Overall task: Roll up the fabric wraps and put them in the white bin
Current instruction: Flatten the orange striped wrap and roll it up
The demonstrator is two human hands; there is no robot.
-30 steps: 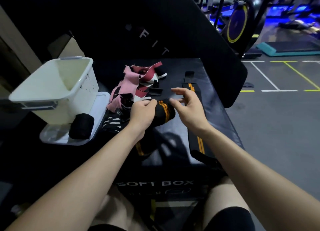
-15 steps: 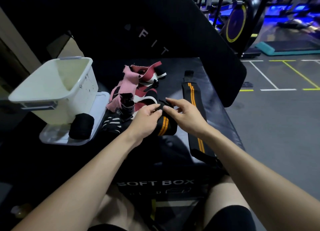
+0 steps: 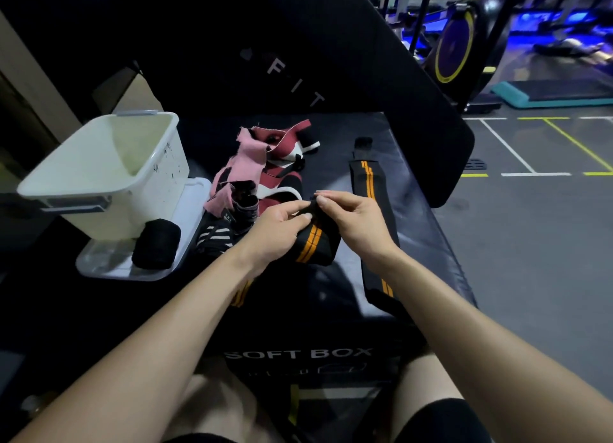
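Wrap (image 3: 313,243), black with orange stripes, partly rolled, is pinched at its top edge by left hand (image 3: 277,232) and right hand (image 3: 356,222) fingertips, held over the soft box (image 3: 414,243). A flat wrap (image 3: 366,184) lies just right. Pink pile (image 3: 262,174) sits behind; white bin (image 3: 109,174) far left, black roll (image 3: 156,243) beside it.

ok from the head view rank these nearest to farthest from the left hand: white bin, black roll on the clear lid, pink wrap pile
1. pink wrap pile, just beyond the left hand, slightly left.
2. black roll on the clear lid, farther left.
3. white bin, farthest, at the far left.
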